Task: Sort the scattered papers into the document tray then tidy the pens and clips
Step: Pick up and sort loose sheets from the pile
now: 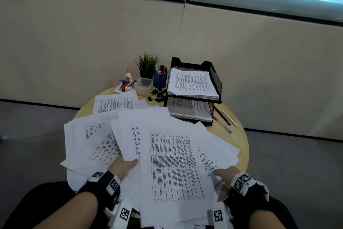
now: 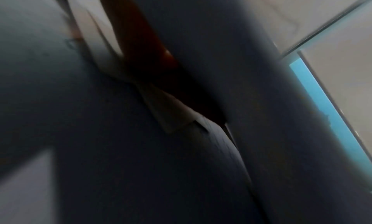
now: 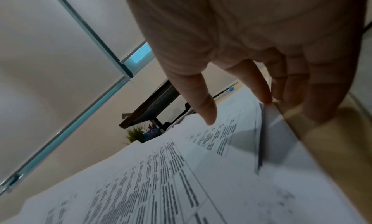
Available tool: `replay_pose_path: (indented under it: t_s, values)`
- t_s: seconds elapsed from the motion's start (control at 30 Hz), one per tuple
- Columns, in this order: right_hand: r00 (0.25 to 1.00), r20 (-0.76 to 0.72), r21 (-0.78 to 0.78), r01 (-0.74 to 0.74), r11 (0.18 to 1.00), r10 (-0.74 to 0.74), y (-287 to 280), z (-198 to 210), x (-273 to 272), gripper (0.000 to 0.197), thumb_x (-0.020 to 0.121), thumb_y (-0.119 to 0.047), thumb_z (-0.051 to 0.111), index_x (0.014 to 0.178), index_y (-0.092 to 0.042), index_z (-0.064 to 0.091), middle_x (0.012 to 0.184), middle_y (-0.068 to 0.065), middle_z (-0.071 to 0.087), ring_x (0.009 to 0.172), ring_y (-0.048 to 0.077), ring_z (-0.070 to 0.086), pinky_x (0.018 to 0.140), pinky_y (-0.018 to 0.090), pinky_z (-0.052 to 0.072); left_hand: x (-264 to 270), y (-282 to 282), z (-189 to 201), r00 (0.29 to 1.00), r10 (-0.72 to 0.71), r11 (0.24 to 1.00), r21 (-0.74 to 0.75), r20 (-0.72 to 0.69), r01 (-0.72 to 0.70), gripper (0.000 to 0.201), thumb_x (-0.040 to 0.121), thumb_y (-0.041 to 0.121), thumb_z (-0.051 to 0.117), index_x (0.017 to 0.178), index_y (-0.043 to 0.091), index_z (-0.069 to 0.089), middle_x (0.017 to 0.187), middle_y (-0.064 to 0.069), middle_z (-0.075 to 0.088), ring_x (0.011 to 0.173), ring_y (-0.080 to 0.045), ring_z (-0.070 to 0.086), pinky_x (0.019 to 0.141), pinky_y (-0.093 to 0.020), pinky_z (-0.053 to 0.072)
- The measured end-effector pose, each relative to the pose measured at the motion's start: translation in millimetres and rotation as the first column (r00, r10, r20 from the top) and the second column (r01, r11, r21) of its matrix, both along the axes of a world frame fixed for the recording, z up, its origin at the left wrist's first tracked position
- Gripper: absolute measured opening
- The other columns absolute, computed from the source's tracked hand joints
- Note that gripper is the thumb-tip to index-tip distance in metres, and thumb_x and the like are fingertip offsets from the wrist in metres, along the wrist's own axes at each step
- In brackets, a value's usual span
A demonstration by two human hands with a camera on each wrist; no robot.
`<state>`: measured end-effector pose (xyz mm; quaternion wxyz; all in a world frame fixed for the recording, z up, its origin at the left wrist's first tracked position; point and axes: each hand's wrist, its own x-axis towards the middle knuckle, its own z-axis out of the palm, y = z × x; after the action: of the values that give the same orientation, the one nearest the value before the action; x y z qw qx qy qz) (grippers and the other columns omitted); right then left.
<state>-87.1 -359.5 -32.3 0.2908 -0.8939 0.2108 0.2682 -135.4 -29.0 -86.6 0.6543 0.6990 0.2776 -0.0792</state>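
Observation:
Printed papers lie fanned over the near half of a round wooden table. My left hand is pushed in among the sheets; only its thumb shows, the fingers are covered. The left wrist view is dark, with sheets right against the lens. At the pile's right edge, my right hand pinches a sheaf of papers, thumb on top and fingers at the edge. A black two-tier mesh document tray holding papers stands at the back right. Loose pens lie beside it, and black binder clips are heaped to its left.
At the back of the table stand a blue pen cup, a small plant, a clear plastic container, a glue bottle and a stapler. A beige wall rises close behind. Grey floor surrounds the table.

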Motion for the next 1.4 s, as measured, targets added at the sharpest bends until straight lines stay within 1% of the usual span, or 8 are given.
replay_pose_path:
  t_s: [0.27, 0.37, 0.53, 0.63, 0.73, 0.9, 1.1, 1.4]
  values:
    - [0.947, 0.168, 0.281, 0.221, 0.934, -0.275, -16, -16, 0, 0.02, 0.083, -0.013, 0.067, 0.088, 0.004, 0.058, 0.082, 0.013, 0.06, 0.076, 0.027, 0.055, 0.071, 0.032, 0.04, 1, 20, -24, 0.998, 0.003, 0.989, -0.15, 0.066, 0.007, 0.062, 0.068, 0.034, 0.079, 0.121, 0.008, 0.06, 0.117, -0.01, 0.067, 0.109, -0.031, 0.061, 0.102, -0.053, 0.042]
    - [0.933, 0.275, 0.222, 0.173, 0.96, -0.232, -14, -18, 2, 0.016, 0.082, -0.008, 0.064, 0.073, -0.002, 0.051, 0.071, 0.013, 0.053, 0.069, 0.025, 0.05, 0.065, 0.032, 0.036, 1, 15, -18, 0.999, 0.0, 0.986, -0.168, 0.053, 0.009, 0.04, 0.076, 0.027, 0.077, 0.111, 0.011, 0.064, 0.115, -0.012, 0.067, 0.108, -0.032, 0.061, 0.102, -0.052, 0.042]
    - [0.861, 0.404, 0.222, 0.237, 0.946, -0.31, -13, -1, 4, 0.037, 0.079, -0.007, 0.054, 0.061, -0.012, 0.023, 0.058, 0.004, 0.022, 0.054, 0.016, 0.02, 0.054, 0.03, 0.017, 4, 9, -4, 0.998, -0.048, 0.995, 0.081, -0.051, 0.052, 0.048, 0.088, 0.041, 0.06, 0.117, 0.002, 0.06, 0.112, -0.012, 0.064, 0.111, -0.03, 0.058, 0.104, -0.043, 0.04]
    - [0.853, 0.383, 0.292, 0.254, 0.922, -0.356, -20, -3, 11, 0.025, 0.08, -0.005, 0.055, 0.061, -0.007, 0.039, 0.062, 0.014, 0.046, 0.057, 0.023, 0.046, 0.055, 0.034, 0.041, 8, 9, -2, 0.998, -0.019, 0.992, 0.12, -0.055, 0.026, 0.043, 0.095, 0.032, 0.053, 0.124, 0.0, 0.056, 0.118, -0.013, 0.061, 0.113, -0.029, 0.056, 0.1, -0.035, 0.04]
    - [0.878, 0.306, 0.401, 0.231, 0.887, -0.367, -10, -5, 12, 0.006, 0.084, -0.003, 0.053, 0.078, -0.005, 0.052, 0.081, 0.026, 0.062, 0.074, 0.042, 0.066, 0.071, 0.054, 0.057, 9, 2, 6, 0.998, 0.036, 0.995, -0.098, 0.043, -0.032, 0.034, 0.089, 0.019, 0.063, 0.116, 0.0, 0.061, 0.115, -0.015, 0.065, 0.107, -0.027, 0.061, 0.102, -0.038, 0.042]
    - [0.874, 0.4, 0.387, 0.112, 0.915, -0.277, 23, 2, 4, 0.011, 0.084, -0.001, 0.049, 0.079, -0.011, 0.051, 0.081, 0.02, 0.065, 0.072, 0.038, 0.067, 0.071, 0.052, 0.058, 10, -11, 7, 0.998, 0.022, 0.994, -0.112, 0.057, -0.016, 0.05, 0.079, -0.005, 0.068, 0.126, -0.007, 0.052, 0.125, -0.019, 0.058, 0.113, -0.029, 0.056, 0.097, -0.033, 0.039]
    - [0.825, 0.527, 0.261, 0.069, 0.963, -0.202, 19, 31, 13, 0.01, 0.082, -0.007, 0.049, 0.085, -0.014, 0.056, 0.083, 0.011, 0.067, 0.076, 0.033, 0.067, 0.074, 0.047, 0.057, 13, -4, 0, 1.0, 0.017, 0.997, -0.075, 0.01, -0.016, 0.045, 0.081, 0.006, 0.069, 0.124, 0.0, 0.057, 0.125, -0.016, 0.061, 0.117, -0.032, 0.055, 0.108, -0.048, 0.036]
    - [0.754, 0.644, 0.179, 0.017, 0.984, -0.13, 19, 84, -3, 0.015, 0.086, -0.004, 0.048, 0.09, -0.01, 0.061, 0.078, 0.003, 0.066, 0.061, 0.017, 0.067, 0.06, 0.032, 0.058, 26, -8, 9, 0.999, 0.036, 0.999, 0.004, -0.018, -0.036, 0.04, 0.086, 0.011, 0.065, 0.122, -0.005, 0.057, 0.123, -0.016, 0.061, 0.115, -0.033, 0.056, 0.098, -0.035, 0.042]
